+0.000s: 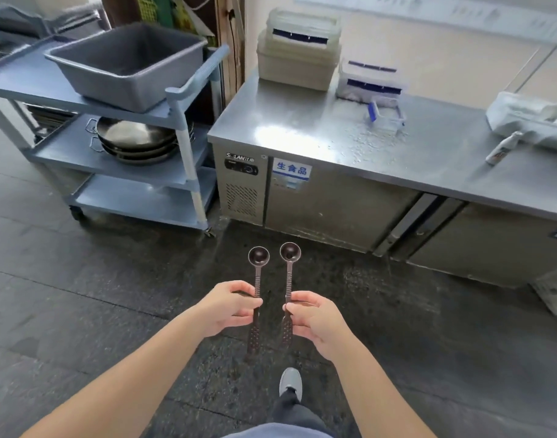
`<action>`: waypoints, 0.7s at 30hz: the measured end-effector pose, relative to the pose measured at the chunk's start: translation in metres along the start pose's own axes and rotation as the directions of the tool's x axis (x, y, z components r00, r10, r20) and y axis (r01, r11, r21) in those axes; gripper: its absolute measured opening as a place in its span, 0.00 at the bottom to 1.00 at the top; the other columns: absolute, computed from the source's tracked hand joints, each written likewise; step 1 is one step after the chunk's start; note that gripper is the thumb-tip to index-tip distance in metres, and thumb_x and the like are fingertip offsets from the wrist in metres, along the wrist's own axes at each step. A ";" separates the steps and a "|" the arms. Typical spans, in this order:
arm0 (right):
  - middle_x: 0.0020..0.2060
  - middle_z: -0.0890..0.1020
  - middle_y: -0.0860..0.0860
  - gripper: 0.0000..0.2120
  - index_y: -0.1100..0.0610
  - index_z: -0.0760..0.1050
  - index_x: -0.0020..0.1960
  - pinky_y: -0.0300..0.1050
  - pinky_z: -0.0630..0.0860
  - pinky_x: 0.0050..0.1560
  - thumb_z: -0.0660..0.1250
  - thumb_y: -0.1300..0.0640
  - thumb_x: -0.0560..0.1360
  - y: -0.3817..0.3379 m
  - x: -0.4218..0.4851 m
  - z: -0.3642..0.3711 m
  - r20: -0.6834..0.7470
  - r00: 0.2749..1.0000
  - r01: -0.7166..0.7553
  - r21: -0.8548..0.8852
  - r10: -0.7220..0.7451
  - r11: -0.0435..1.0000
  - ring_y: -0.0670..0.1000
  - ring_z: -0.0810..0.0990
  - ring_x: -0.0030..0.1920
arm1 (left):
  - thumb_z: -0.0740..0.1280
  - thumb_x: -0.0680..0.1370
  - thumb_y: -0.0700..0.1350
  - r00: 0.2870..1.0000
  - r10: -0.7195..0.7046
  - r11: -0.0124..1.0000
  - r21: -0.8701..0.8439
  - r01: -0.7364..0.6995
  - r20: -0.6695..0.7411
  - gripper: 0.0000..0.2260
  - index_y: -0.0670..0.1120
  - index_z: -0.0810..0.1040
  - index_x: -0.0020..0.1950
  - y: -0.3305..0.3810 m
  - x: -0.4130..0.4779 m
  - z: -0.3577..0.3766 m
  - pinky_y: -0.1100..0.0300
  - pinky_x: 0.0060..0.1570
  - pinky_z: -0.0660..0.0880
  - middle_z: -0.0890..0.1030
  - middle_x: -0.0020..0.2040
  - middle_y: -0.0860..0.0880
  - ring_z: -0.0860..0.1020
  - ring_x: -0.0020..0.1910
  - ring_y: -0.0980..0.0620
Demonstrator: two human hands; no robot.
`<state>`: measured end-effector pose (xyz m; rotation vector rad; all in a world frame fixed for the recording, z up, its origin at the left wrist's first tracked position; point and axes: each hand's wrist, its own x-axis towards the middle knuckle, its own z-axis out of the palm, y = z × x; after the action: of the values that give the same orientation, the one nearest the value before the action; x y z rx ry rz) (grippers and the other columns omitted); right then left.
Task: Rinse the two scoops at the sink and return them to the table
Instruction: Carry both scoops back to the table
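Observation:
Two dark brown long-handled scoops are held out in front of me above the dark floor, bowls pointing away. My left hand (229,306) pinches the handle of the left scoop (257,273) about midway. My right hand (313,314) pinches the handle of the right scoop (289,270) the same way. The two scoops run nearly parallel, a small gap apart. Ahead and to the right stands the steel table (290,134), its top wet in places. No sink is in view.
Stacked clear lidded containers (297,49), a small blue-clipped box (385,113), a white cloth bag (530,120) and a lying bottle (503,148) sit on the table. A grey cart (176,102) at the left carries a tub (128,61) and pans (135,139). My shoe (290,382) is below.

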<state>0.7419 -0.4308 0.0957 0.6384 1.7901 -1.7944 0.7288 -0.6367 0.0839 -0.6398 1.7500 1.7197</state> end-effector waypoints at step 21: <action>0.47 0.85 0.56 0.09 0.55 0.81 0.52 0.47 0.84 0.44 0.73 0.65 0.73 -0.082 0.116 -0.139 -0.050 0.996 -0.074 0.091 0.079 0.993 0.55 0.86 0.47 | 0.74 0.73 0.36 1.000 0.014 0.995 0.095 -0.014 -0.003 0.07 0.43 0.79 0.47 0.134 0.119 0.127 0.51 0.51 0.82 0.81 0.51 0.40 0.84 0.48 0.44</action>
<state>0.5960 -0.2964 0.0790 0.7868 1.7038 -1.8290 0.5603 -0.4958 0.0973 -0.5902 1.8308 1.6343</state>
